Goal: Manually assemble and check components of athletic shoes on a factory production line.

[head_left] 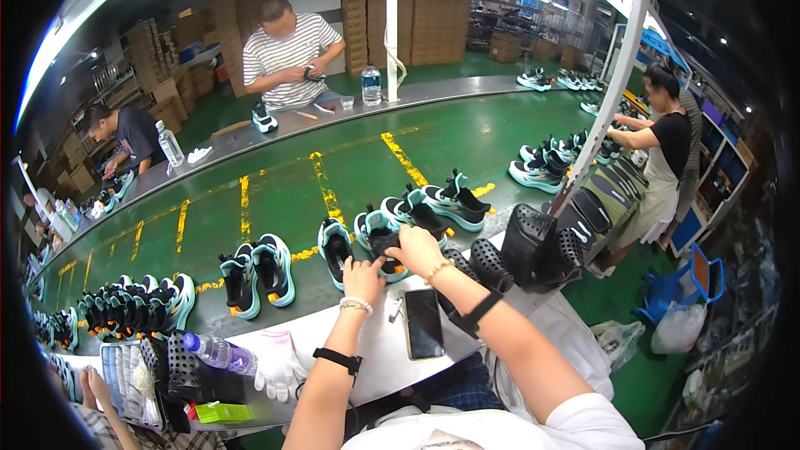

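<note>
A black and mint-green sneaker [364, 226] stands on the green line in front of me, its orange heel tab toward me. My right hand [421, 253] is closed on the dark upper part at its opening. At the heel, the fingers of my left hand [363, 280] press against the same sneaker; its far fingertips are partly hidden. Just left stands another sneaker [336, 252] of the same kind, close to my left fingers. More matching sneakers, including a sneaker [455, 202], stand to the right of my hands.
Near me on the pale ledge lie a phone [425, 324], white gloves [280, 368] and a purple-capped bottle [220, 353]. Black perforated shoe forms [492, 265] stand to the right, by a slanted white post [602, 108]. Several co-workers are around the line; a blue stool [677, 292] stands right.
</note>
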The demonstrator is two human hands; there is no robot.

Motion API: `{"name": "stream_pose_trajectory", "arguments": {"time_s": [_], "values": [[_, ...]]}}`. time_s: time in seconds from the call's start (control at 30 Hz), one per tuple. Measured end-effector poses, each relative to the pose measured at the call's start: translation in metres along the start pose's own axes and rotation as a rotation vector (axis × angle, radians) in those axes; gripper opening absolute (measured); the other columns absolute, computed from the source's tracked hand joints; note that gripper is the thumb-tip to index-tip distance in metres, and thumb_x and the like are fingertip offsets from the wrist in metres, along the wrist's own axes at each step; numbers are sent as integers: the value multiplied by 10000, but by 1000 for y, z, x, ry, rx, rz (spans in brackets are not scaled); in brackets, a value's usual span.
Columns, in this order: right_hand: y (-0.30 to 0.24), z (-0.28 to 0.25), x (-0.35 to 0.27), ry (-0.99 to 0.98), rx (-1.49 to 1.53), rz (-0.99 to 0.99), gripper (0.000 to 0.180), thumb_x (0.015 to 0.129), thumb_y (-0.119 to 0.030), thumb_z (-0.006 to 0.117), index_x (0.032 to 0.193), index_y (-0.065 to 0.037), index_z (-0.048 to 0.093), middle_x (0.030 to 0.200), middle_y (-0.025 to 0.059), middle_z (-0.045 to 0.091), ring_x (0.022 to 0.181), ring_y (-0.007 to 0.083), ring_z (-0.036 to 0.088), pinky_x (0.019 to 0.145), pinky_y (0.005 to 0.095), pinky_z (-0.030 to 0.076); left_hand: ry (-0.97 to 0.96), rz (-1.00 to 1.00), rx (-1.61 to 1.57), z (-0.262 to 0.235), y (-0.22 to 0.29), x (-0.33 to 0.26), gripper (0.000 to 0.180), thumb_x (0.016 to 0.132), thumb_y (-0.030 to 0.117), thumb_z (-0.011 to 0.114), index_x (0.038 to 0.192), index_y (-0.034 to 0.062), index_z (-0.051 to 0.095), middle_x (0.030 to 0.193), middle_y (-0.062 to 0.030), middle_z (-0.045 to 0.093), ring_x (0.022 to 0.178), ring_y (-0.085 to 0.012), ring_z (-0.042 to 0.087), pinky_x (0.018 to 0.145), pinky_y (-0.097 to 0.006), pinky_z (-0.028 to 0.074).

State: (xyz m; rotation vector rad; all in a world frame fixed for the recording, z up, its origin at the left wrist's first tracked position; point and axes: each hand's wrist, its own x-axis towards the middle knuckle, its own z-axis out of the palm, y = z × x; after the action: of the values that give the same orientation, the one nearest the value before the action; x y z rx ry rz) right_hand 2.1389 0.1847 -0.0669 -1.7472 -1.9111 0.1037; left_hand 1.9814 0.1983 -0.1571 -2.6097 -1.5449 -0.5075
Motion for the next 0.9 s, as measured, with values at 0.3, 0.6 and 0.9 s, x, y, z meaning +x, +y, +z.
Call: {"name": "stream_pose_trajectory", "arguments": {"time_s": [0.3,0.6,0.9], "values": [[-24,66,58,-136,-497,-39,118,793,-195,639,797,-124,733,780,78,706,747,203,700,620,316,545,-81,-23,-77,-5,-14,-3,402,816,348,622,1187,194,606,916,-94,675,941,-231,615,1059,-422,261],[-9,125,69,-188,-456,108,165,846,-141,569,837,-134,733,870,69,717,804,202,705,642,314,553,-133,-2,-188,-4,-26,-9,418,790,323,646,1177,174,587,946,-83,669,956,-237,611,1057,-437,276],[4,105,59,-296,-318,99,161,781,-203,655,863,-72,697,832,124,700,806,261,694,668,362,554,126,-80,-142,7,-18,4,254,814,337,633,951,129,681,1117,-84,605,1077,-258,550,1053,-448,272]]}}
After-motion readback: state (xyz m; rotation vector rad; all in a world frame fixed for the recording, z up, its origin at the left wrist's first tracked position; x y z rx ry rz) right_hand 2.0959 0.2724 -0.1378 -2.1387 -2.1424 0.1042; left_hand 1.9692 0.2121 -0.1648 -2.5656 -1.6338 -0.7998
